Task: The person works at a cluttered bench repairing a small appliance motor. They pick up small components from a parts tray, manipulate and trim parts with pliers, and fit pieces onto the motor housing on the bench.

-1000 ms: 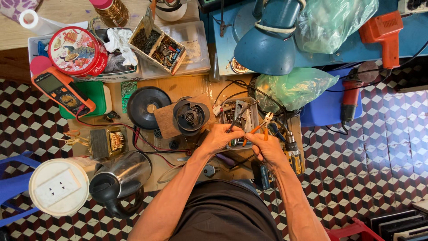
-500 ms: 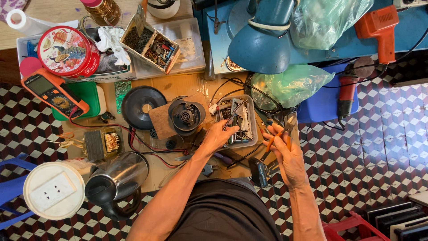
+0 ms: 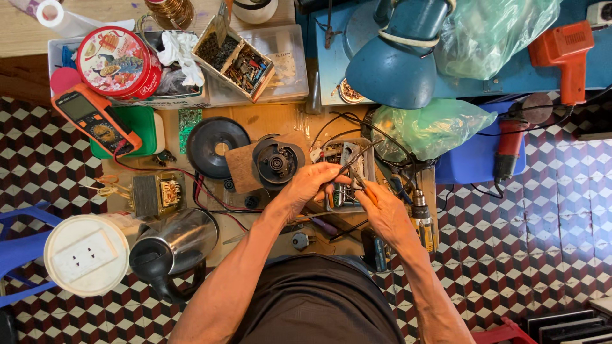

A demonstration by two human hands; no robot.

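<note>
Metal tray (image 3: 368, 167) holds small tools; left hand (image 3: 310, 186) pinches a wire, right hand (image 3: 385, 213) grips orange-handled pliers (image 3: 361, 186).

Bare forearms, no sleeves in view; dark brown garment below

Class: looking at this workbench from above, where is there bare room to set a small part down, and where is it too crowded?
Bare wood shows between the clear box and the motor. The tiled floor at right lies open. Around the left hand, right hand and metal tray, wires and tools crowd everything.
</note>
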